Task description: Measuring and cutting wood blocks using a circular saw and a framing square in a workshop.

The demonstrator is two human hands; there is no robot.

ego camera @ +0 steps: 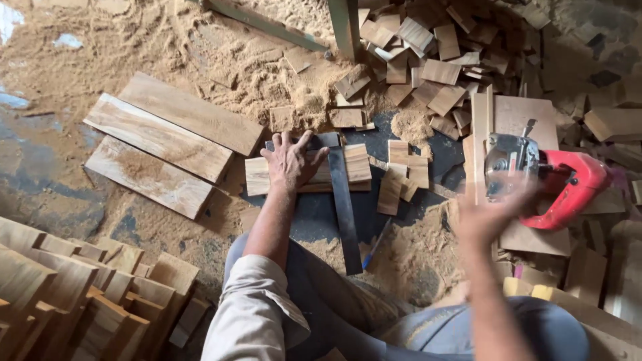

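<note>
- The left hand [291, 160] is laid flat on a short wooden block [307, 170], fingers spread apart and pressed down — nothing is gripped, the block is simply pinned to the dark floor.
- A metal square [342, 200] is seen lying across that block, its long blade running down toward the person's knees; the fingertips [306, 140] touch its top end.
- The right hand [491, 212] is blurred, held in the air just beside a red circular saw [558, 180]; whether its fingers are open or closed cannot be told.
- The saw is rested on a flat board [518, 120], well apart from the pinned block.
- Three long planks [160, 144] are laid side by side to the left — sawdust [200, 47] is heaped beyond them.
</note>
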